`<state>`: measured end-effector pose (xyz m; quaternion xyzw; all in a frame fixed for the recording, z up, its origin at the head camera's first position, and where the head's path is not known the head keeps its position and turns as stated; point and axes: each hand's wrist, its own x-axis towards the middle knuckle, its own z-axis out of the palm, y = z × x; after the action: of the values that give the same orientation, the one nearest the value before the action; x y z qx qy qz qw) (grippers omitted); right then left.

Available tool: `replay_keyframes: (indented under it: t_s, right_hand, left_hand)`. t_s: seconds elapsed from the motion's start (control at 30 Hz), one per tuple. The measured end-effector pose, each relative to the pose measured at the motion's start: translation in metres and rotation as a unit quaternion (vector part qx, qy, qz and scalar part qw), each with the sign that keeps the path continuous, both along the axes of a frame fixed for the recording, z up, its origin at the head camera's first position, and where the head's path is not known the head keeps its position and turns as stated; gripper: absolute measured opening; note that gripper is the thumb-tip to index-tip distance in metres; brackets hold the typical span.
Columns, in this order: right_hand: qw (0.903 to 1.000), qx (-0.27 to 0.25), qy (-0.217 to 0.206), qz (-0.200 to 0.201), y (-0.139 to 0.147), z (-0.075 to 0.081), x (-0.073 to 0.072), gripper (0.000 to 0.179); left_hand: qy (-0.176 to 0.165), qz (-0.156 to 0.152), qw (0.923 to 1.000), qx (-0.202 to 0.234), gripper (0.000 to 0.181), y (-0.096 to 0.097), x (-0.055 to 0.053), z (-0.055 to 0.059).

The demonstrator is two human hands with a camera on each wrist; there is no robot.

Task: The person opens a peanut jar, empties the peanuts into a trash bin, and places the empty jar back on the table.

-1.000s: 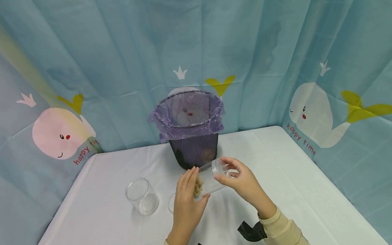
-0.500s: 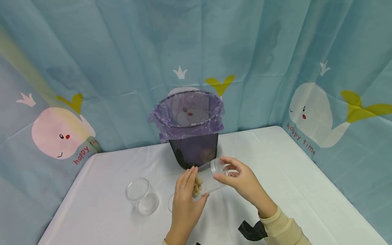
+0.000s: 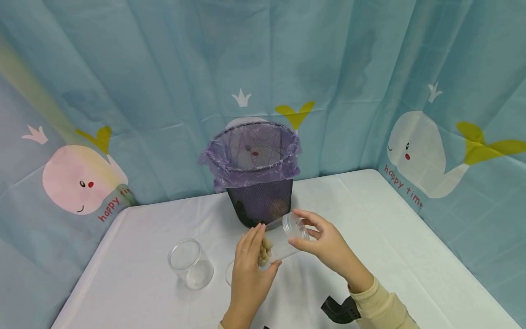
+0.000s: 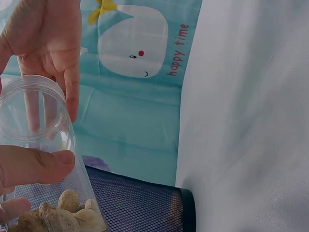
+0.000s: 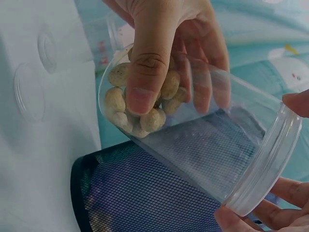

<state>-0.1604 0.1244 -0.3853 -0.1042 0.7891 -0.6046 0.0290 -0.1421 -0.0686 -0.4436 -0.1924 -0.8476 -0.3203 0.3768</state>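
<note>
A clear plastic jar [image 3: 279, 244] is held tilted above the table, its capped end to the right. Peanuts [image 5: 154, 121] in the shell lie gathered at its base. Around the base end curls my left hand [image 3: 248, 269], its thumb across the near wall in the right wrist view. My right hand [image 3: 324, 240] grips the clear screw lid [image 3: 295, 224] by its edge with thumb and fingers. That lid sits on the jar's mouth. In the head view, part of the peanuts [image 3: 265, 250] is hidden behind the left fingers.
A second clear jar [image 3: 191, 264], without a lid, stands at left. A loose round lid [image 5: 30, 92] lies near it, partly hidden by my left hand in the head view. A black mesh bin [image 3: 260, 201] with a purple bag [image 3: 263, 176] stands behind my hands, before the curtain.
</note>
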Motion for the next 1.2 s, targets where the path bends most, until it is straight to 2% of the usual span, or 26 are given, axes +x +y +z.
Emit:
replay_keyframes:
  t_s: [0.2,0.33,0.6,0.7,1.0,1.2]
  right_hand:
    - [0.9996,-0.013,0.008,-0.025,-0.0011,0.0011,0.0028,0.079]
    - [0.999,-0.003,0.012,-0.043,-0.0021,0.0022,0.0032,0.078]
    - [0.9968,0.014,-0.036,-0.07,-0.0055,0.0045,0.0046,0.07]
    - [0.9968,0.007,-0.041,-0.069,-0.0051,0.0045,0.0055,0.067]
    - [0.9991,0.011,-0.003,-0.041,-0.0026,0.0019,0.0041,0.069]
    - [0.9988,0.009,-0.006,-0.047,-0.0033,0.0014,0.0045,0.086]
  left_hand:
    - [-0.004,-0.004,1.0,-0.003,0.103,-0.0006,0.0006,0.0006]
    - [-0.007,-0.005,1.0,-0.003,0.104,0.0,0.0013,0.0001]
    - [0.003,-0.002,1.0,-0.003,0.105,0.0012,0.0025,0.0001]
    - [0.009,-0.001,1.0,-0.004,0.105,0.0015,0.0027,0.0006]
    - [0.013,-0.004,0.9999,-0.004,0.104,0.001,0.0028,0.0014]
    - [0.011,-0.004,0.9999,-0.006,0.103,0.0006,0.0019,0.0003]
